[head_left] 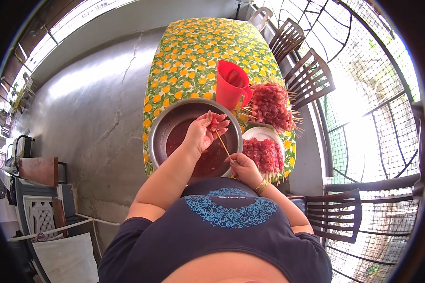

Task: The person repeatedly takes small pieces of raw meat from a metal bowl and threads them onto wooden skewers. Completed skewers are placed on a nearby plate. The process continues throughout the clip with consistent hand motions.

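Observation:
My left hand [204, 132] is over a wide metal basin [154, 144], its fingers curled around a small piece of raw red meat [214, 123]. A thin wooden skewer [223, 144] slants from that meat down to my right hand [244, 170], which pinches its lower end at the basin's right rim. Reddish liquid with a few small bits in it [208, 165] lies in the bottom of the basin. Close by my right hand, several meat skewers [263, 154] lie on a white plate [282, 141].
A red plastic pitcher [228, 89] stands just beyond the basin. Right of it is a tall stack of meat skewers [271, 107] with stick ends poking out. Fruit-patterned cloth covers the table [193, 52]. Dark slatted chairs [309, 75] line the right side.

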The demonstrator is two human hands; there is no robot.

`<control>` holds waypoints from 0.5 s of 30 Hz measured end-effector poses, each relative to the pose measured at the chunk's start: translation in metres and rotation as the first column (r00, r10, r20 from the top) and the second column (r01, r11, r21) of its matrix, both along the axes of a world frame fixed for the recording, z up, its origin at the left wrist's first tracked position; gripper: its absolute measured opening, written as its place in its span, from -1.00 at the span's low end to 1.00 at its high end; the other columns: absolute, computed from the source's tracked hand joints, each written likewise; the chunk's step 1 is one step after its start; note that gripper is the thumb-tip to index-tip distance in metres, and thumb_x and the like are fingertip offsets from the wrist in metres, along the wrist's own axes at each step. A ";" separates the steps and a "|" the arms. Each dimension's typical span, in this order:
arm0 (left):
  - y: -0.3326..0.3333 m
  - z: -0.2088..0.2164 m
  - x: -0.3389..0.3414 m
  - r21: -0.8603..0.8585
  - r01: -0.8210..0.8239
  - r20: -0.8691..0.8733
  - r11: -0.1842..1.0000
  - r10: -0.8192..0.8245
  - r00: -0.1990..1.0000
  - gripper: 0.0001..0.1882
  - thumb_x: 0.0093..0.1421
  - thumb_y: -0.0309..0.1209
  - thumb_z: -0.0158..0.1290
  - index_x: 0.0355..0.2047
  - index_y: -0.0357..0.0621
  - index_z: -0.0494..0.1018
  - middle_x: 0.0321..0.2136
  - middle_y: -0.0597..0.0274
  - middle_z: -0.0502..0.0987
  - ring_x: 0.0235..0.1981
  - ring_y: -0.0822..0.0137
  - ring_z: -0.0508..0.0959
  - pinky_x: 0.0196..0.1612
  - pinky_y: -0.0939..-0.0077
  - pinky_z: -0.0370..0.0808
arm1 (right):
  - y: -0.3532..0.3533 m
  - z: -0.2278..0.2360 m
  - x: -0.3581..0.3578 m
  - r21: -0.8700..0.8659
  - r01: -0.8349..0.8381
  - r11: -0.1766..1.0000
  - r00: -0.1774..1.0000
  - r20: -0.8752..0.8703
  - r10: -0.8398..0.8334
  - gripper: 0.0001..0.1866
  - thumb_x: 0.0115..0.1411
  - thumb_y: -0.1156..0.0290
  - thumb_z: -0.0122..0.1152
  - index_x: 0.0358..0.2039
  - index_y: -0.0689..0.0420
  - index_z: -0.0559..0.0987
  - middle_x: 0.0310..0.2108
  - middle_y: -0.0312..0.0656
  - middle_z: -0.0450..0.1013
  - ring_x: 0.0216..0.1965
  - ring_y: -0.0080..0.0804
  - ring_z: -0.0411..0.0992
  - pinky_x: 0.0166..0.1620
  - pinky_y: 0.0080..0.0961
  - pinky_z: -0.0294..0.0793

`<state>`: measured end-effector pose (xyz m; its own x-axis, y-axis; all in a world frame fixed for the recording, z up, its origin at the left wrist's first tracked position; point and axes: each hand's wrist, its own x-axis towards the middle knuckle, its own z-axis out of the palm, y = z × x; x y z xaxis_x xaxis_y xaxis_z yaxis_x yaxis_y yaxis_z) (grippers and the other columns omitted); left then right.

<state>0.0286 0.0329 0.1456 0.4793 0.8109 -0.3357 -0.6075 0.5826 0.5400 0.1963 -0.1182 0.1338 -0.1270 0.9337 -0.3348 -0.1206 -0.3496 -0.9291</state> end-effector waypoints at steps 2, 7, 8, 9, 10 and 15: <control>0.003 0.001 -0.005 0.025 0.024 0.073 0.999 -0.026 0.997 -0.61 0.40 -0.12 -0.03 -0.06 -0.23 0.48 -0.06 0.01 0.57 0.00 -0.04 0.59 0.07 -0.04 0.51 | 0.002 0.002 0.002 -0.073 -0.011 0.997 0.992 -0.123 0.002 -0.85 0.44 0.44 -0.01 -0.14 0.14 0.54 -0.58 -0.51 0.28 -0.61 -0.77 0.18 -0.53 -0.75 0.17; 0.009 0.000 -0.015 0.072 0.018 0.170 0.997 -0.031 0.985 -0.57 0.36 -0.18 0.03 0.09 -0.23 0.42 0.14 -0.12 0.45 0.12 -0.13 0.51 0.15 -0.08 0.48 | 0.007 0.005 0.004 -0.029 -0.018 0.999 0.997 -0.075 0.016 -0.84 0.43 0.45 -0.02 -0.12 0.14 0.54 -0.58 -0.50 0.28 -0.61 -0.77 0.18 -0.54 -0.76 0.15; 0.009 0.001 -0.016 0.090 0.012 0.141 0.996 -0.025 0.990 -0.59 0.36 -0.21 0.03 0.09 -0.22 0.42 0.14 -0.12 0.44 0.12 -0.13 0.51 0.16 -0.07 0.48 | 0.007 0.005 0.003 -0.042 -0.017 0.999 0.998 -0.055 0.014 -0.84 0.43 0.45 -0.02 -0.12 0.15 0.54 -0.58 -0.50 0.28 -0.61 -0.77 0.18 -0.54 -0.76 0.15; 0.009 0.001 -0.017 0.077 0.022 0.143 0.997 -0.033 0.989 -0.61 0.36 -0.25 0.03 0.08 -0.22 0.43 0.13 -0.12 0.45 0.12 -0.13 0.51 0.16 -0.06 0.48 | 0.008 0.005 0.003 -0.022 -0.017 1.000 0.998 -0.053 0.016 -0.84 0.43 0.45 -0.02 -0.12 0.15 0.54 -0.58 -0.50 0.29 -0.61 -0.77 0.19 -0.54 -0.76 0.16; 0.009 0.001 -0.018 0.063 0.035 0.147 0.997 -0.043 0.988 -0.63 0.35 -0.28 0.02 0.07 -0.23 0.44 0.12 -0.13 0.46 0.12 -0.12 0.51 0.16 -0.05 0.48 | 0.008 0.005 0.003 -0.020 -0.016 1.000 0.999 -0.043 0.015 -0.84 0.43 0.45 -0.02 -0.12 0.15 0.54 -0.58 -0.50 0.29 -0.61 -0.77 0.19 -0.53 -0.76 0.16; 0.002 0.003 -0.017 0.015 0.061 0.073 0.998 -0.062 0.995 -0.77 0.38 -0.39 0.00 0.00 -0.17 0.45 -0.05 -0.03 0.57 0.04 -0.04 0.57 0.11 0.09 0.50 | 0.007 0.006 0.002 0.014 -0.002 1.000 1.000 0.003 0.002 -0.84 0.43 0.45 -0.01 -0.12 0.15 0.55 -0.56 -0.50 0.30 -0.60 -0.77 0.20 -0.51 -0.75 0.21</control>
